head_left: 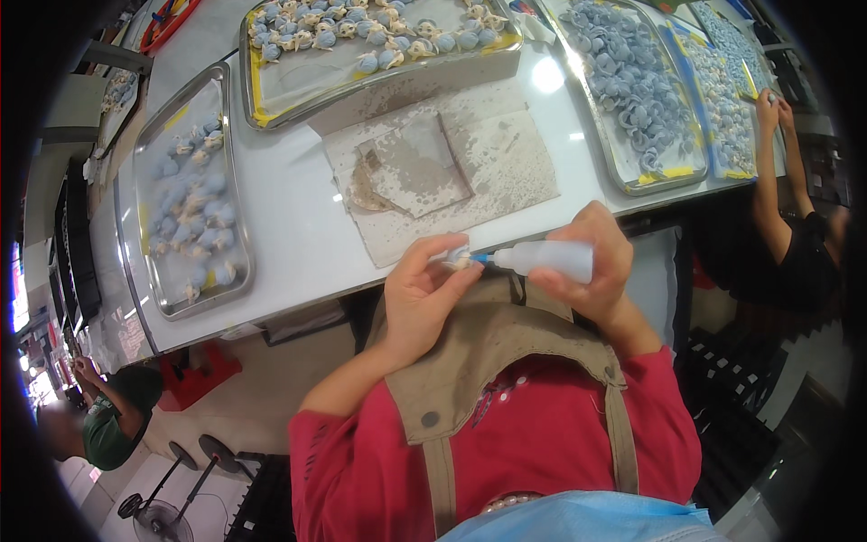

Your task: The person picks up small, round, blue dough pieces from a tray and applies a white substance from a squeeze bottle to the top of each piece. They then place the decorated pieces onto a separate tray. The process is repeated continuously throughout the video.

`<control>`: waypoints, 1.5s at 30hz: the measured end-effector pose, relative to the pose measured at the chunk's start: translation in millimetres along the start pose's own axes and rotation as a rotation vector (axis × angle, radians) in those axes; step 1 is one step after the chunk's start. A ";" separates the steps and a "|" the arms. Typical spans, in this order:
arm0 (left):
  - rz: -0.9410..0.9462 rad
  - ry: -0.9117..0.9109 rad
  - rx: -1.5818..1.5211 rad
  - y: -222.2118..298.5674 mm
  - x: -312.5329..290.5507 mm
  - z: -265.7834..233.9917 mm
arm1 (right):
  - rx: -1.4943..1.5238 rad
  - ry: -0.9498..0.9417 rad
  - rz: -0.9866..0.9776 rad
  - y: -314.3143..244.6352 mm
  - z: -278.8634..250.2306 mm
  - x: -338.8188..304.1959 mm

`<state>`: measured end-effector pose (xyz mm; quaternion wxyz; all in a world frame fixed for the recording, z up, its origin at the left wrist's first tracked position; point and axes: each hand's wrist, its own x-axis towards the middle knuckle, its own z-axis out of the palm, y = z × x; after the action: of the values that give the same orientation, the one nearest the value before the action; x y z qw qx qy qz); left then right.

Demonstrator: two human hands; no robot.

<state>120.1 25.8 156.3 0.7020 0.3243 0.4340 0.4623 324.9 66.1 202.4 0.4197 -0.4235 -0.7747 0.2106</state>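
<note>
One small blue-and-cream piece (459, 259): held up just off the near edge of the table (289, 172), in front of the chest, partly covered by fingertips.
Left hand (423, 294): closed to a pinch, thumb and forefinger pressed on the piece, remaining fingers partly hidden.
Right hand (591, 262): curled closed around a squeeze bottle, with the thumb lying along its near side.
Squeeze bottle (560, 260): whitish, tipped nearly level, pointed toward the left hand.
Blue nozzle (480, 258): right at the piece; too small to tell whether touching.
Cardboard (515, 154): flat on the table beyond both hands, grey-brown, spotted with dark stains, with a second torn layer on top.
Left tray (206, 300): metal, loosely filled with blue-and-cream pieces, taped in yellow.
Far tray (316, 79): beyond the cardboard, bearing similar pieces crowded toward the back.
Right tray (655, 183): heaped with blue cupped shapes, beside another tray (741, 167) of small blue and cream parts.
Apron (506, 330): khaki, worn over a red shirt (542, 452), directly below the hands.
Co-worker at right (777, 226): dark-clothed, both arms stretched over the neighbouring tray.
Co-worker at left (117, 420): green-sleeved, well apart, near a floor fan (161, 519).
</note>
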 end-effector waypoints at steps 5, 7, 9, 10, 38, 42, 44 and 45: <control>0.006 -0.021 -0.030 1.1 -0.2 -0.7 | 0.007 0.015 0.006 2.6 -1.5 -0.7; -0.006 -0.015 -0.052 3.9 -0.5 0.4 | 0.045 0.052 0.002 6.2 -0.6 -2.6; -0.030 0.004 -0.074 6.6 -0.7 1.7 | 0.046 0.059 0.045 6.2 -2.0 -5.0; -0.028 0.003 -0.076 6.4 -0.5 1.8 | 0.047 0.062 0.066 6.0 -2.6 -5.8; 0.002 0.033 -0.158 2.4 6.7 -4.1 | -0.092 0.170 0.491 65.6 49.0 31.3; -0.008 0.032 -0.177 0.7 9.6 -3.2 | -0.185 0.272 0.255 79.8 26.9 24.6; -0.015 0.018 -0.153 0.5 10.7 -2.2 | -0.405 0.343 0.178 92.9 -2.8 19.8; -0.018 0.012 -0.140 0.5 10.3 -1.1 | -0.515 0.324 0.154 102.1 -20.6 18.4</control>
<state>121.0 35.6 153.1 0.7244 0.2677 0.4077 0.4872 385.7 137.2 153.0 0.3993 -0.6013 -0.6914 -0.0316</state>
